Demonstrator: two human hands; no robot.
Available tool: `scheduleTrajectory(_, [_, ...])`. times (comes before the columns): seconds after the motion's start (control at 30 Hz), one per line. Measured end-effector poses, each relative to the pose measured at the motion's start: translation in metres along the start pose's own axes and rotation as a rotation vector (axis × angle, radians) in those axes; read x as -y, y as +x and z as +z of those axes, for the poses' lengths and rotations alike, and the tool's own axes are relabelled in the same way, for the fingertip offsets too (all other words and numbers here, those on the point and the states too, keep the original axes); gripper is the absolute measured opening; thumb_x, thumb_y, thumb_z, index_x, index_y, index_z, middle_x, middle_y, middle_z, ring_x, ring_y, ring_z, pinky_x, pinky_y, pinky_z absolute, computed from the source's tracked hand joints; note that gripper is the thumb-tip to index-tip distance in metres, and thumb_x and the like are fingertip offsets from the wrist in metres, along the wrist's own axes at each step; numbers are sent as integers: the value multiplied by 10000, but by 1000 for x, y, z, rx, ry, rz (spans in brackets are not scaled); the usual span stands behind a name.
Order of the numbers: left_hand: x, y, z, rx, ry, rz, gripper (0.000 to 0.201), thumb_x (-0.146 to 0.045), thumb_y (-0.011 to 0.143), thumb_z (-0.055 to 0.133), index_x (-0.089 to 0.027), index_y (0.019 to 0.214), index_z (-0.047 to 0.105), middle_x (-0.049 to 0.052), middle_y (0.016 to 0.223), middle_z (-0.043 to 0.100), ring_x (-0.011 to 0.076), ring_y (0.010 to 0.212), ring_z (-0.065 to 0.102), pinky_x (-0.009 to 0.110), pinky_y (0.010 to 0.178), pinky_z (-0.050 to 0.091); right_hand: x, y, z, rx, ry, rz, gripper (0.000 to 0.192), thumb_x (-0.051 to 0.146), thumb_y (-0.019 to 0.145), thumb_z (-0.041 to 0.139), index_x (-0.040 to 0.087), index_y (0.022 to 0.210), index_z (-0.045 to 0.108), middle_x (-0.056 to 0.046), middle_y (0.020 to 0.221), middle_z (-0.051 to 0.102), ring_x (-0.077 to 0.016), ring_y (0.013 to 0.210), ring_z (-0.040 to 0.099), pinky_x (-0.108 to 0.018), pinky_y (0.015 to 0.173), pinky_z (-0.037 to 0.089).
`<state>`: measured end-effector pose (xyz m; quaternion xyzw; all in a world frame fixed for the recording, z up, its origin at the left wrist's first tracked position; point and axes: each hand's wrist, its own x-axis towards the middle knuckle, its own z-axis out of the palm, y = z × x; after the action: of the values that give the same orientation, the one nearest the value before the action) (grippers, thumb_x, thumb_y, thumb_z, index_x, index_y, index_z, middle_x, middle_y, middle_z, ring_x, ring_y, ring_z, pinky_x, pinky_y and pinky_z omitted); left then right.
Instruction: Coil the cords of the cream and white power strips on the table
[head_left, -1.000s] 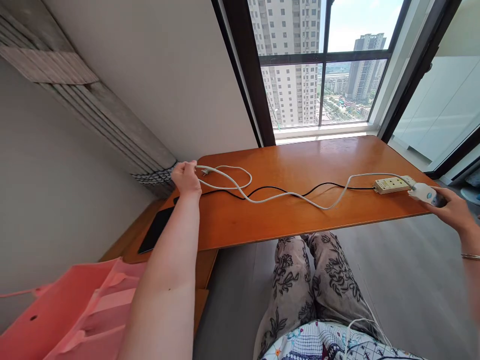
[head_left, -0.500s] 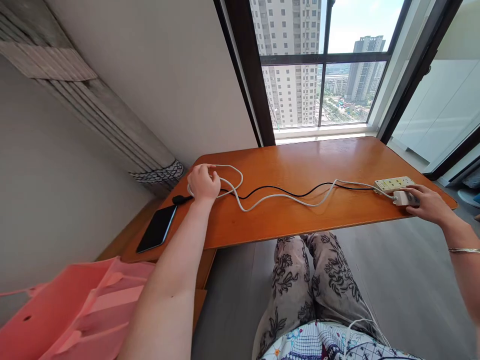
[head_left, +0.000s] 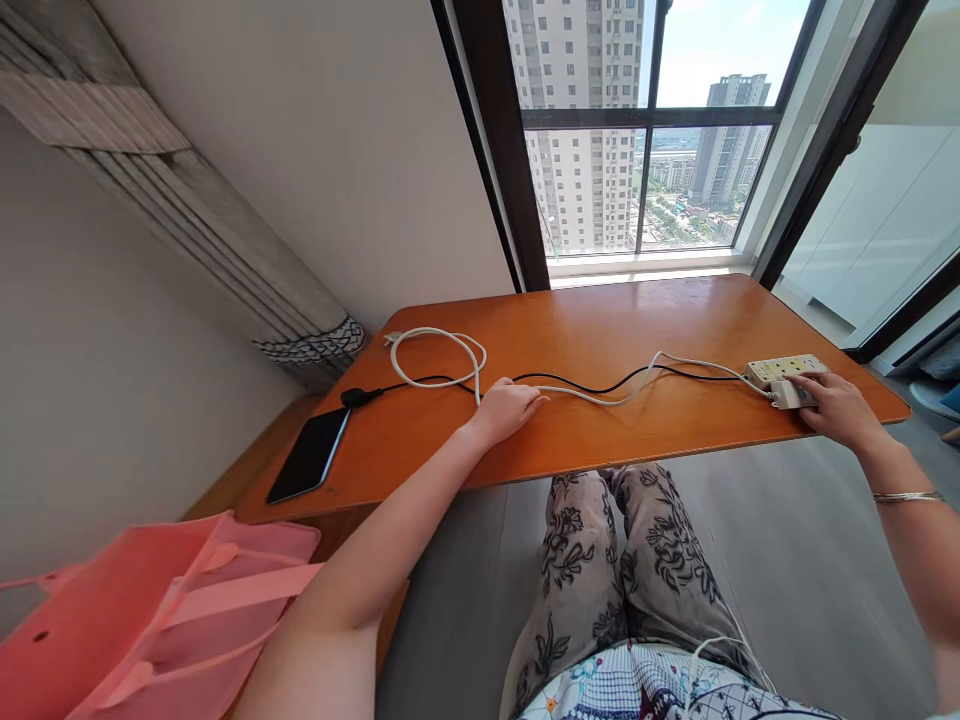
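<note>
A white cord lies looped on the left of the orange wooden table and runs right to a small white device. My right hand rests on that device, beside a cream power strip. My left hand lies palm down on the table, fingers over the white cord near its middle. A black cable crosses the table alongside the white cord, ending at a black plug on the left.
A black phone lies at the table's left corner. A pink bag sits at the lower left. A grey curtain hangs along the left wall. A window is behind the table. My patterned trouser legs are below its front edge.
My left hand let go of the cord's looped end and slid right to mid-table. My right hand brought the white device onto the table by the power strip.
</note>
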<state>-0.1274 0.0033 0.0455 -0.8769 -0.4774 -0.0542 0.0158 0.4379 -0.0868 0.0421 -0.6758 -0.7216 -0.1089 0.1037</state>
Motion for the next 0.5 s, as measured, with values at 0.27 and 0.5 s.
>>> scheduleTrajectory(0.27, [36, -20, -1, -53, 6, -138, 231, -351, 942, 447, -227, 982, 639, 118, 1051, 704, 274, 937, 692, 336, 727, 484, -2, 1, 4, 5, -34, -4, 516, 231, 814, 502, 166, 1302, 655, -194, 1282, 647, -382, 1161, 604, -494, 933, 516])
scheduleTrajectory(0.5, [78, -38, -14, -15, 241, -449, 320, -294, 950, 349, -175, 1113, 597, 188, 1010, 734, 328, 935, 708, 381, 736, 511, -8, 2, 7, 11, -12, 67, 570, 205, 762, 517, 198, 1315, 652, -172, 1314, 640, -387, 1188, 589, -497, 935, 521])
